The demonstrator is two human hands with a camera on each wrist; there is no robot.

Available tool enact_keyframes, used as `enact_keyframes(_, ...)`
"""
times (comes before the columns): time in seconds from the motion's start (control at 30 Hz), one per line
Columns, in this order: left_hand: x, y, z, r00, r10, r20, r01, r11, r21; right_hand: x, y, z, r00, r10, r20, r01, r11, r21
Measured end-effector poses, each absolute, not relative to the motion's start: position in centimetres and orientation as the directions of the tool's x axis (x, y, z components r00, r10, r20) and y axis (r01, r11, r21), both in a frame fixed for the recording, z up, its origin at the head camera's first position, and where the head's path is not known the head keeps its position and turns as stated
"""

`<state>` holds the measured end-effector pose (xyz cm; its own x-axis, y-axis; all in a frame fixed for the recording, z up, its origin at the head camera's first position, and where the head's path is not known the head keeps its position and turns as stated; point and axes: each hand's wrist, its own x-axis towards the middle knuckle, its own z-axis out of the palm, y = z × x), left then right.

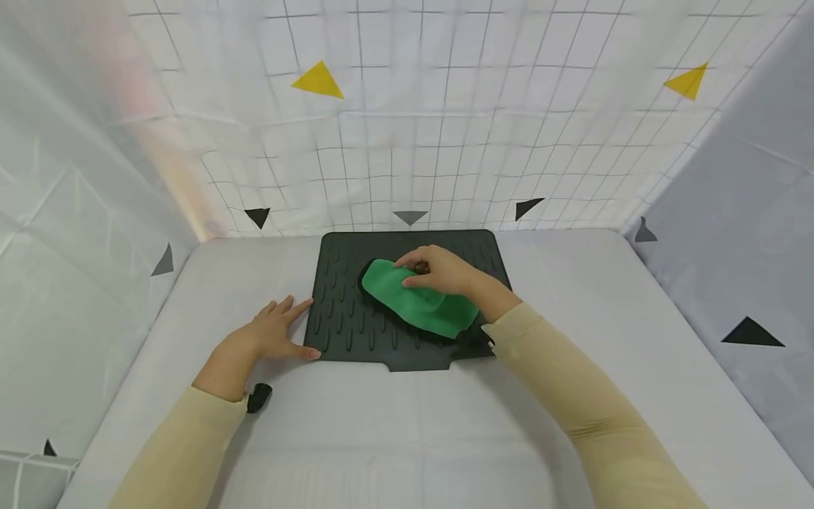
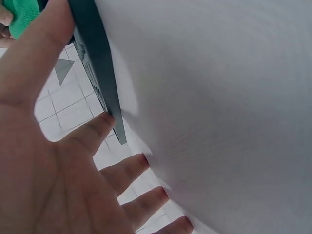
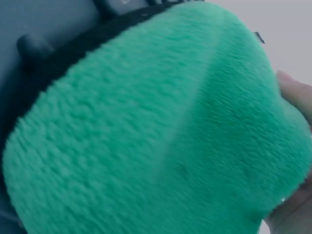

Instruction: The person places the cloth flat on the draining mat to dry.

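A dark, ribbed rubber mat [image 1: 337,265] lies flat on the white table. On it is a fluffy green cloth [image 1: 391,286] with a dark edge, which fills most of the right wrist view. My right hand [image 1: 448,274] pinches the cloth from above between thumb and fingers; in the right wrist view the cloth [image 3: 136,126] covers most of that hand. At the mat's left side my left hand [image 1: 273,331] has its fingers spread, thumb and index finger touching the edge. The left wrist view shows these two digits against the mat's raised rim [image 2: 103,63].
White sheeting with grid lines [image 1: 394,92] rises behind the table, with sheets on both sides. Yellow triangles [image 1: 320,81] and black triangles [image 1: 257,216] mark it. A small black object [image 1: 258,397] sits at the left sleeve's cuff.
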<state>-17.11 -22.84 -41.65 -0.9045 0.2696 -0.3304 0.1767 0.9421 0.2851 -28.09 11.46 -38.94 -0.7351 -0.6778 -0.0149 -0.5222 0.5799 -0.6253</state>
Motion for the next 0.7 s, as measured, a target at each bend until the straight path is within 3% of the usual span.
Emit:
enact_keyframes(0.37,-16.9,-22.8,-41.7,-0.903,0.261,-0.340,0.164,0.944,0.288,-26.5,14.9,-36.2,-0.780,-0.625,0.035,-0.506,0.598,-0.622)
enact_keyframes(0.7,-16.9,-22.8,-41.8,-0.904,0.266,-0.334,0.168,0.941,0.293,-24.9,18.8,-36.0,-0.819,-0.570,0.063,-0.472,0.608,-0.639)
